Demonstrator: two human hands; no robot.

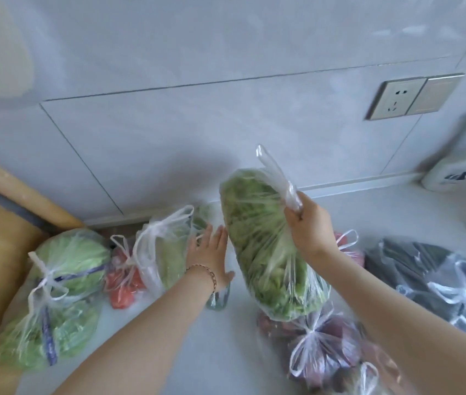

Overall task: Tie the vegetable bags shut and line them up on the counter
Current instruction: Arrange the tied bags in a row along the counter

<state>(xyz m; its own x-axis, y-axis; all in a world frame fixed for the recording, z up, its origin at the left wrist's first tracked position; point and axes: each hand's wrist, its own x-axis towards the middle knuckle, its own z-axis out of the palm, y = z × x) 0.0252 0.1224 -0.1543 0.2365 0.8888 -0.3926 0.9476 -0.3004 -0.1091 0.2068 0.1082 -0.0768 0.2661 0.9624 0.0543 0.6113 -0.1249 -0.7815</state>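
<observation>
We cannot see the red bag [350, 246] well behind our right hand [310, 226]. The dark bag [425, 269] runs off the right edge.

Head-worn view, down onto counter [226, 352]

Bags of vegetables along a counter [197, 352] against a wall.

A row of tied bags lies at the left: the cabbage bag [69, 260] farthest left, the tomato bag [123, 277] next, then a leafy bag [166, 249]. The left hand [209, 258] rests against that leafy bag. The right hand [308, 226] holds a lettuce bag [266, 252] above the counter, right of the row. More tied bags [437, 283] lie right. A socket [397, 99] sits on the wall behind.
</observation>
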